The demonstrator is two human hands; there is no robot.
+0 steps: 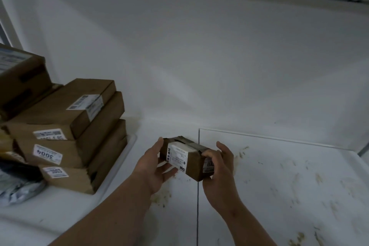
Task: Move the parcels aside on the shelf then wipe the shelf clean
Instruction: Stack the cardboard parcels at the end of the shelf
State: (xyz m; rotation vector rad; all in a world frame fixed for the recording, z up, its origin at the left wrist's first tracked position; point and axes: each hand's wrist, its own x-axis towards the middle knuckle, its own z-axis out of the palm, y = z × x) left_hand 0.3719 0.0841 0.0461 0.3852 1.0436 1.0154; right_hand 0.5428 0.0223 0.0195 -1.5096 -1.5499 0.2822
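Both hands are on one small brown parcel (187, 158), held just above the white shelf (279, 166), roughly frame centre, a bit toward 6 o'clock. Left hand (153, 168) cups the parcel's left end, thumb up along the side, fingers under and relaxed. Right hand (217, 166) clamps the right end w/ thumb over the top edge and fingers curled round the far side. Parcel has a white shipping label (177, 158) on the near face and a 2nd label at the right end, partly covered by the thumb. Can't tell if its bottom touches the shelf.

At 9 o'clock from the hands, well apart: a stack of flat brown boxes (73, 132), 4 high, labels facing out, sitting on a white tray (119, 160). Another box (20, 78) leans higher up at approx 10 o'clock. A grey plastic mailer bag (18, 185) lies at the stack's left, near the frame edge.

Shelf surface from 3 to 5 o'clock is smeared w/ yellowish-brown stains (299, 181); more stains (161, 195) under the left wrist.
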